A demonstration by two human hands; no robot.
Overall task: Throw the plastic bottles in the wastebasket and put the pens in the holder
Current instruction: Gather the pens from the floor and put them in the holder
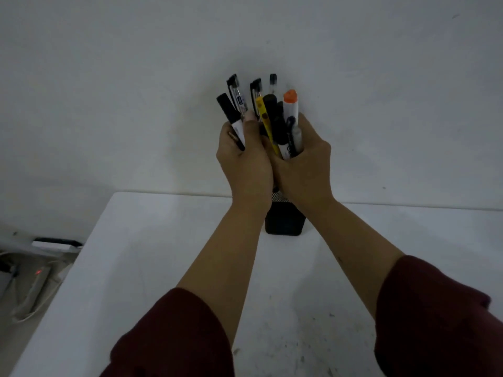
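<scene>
Both hands hold a bunch of several pens [268,115] upright above the black mesh holder [284,220], which stands on the white table near its far edge. My left hand [243,161] grips the left part of the bunch, with a black-capped marker at its edge. My right hand [303,164] grips the right part, including a yellow pen and an orange-capped white marker [290,106]. The pens' lower ends are hidden behind my hands. No plastic bottle or wastebasket is in view.
The white table [152,268] ends at a pale wall behind the holder. Left of the table, on the floor, lie a power strip with a red light [38,273], cables and a white object with a black handle [57,243].
</scene>
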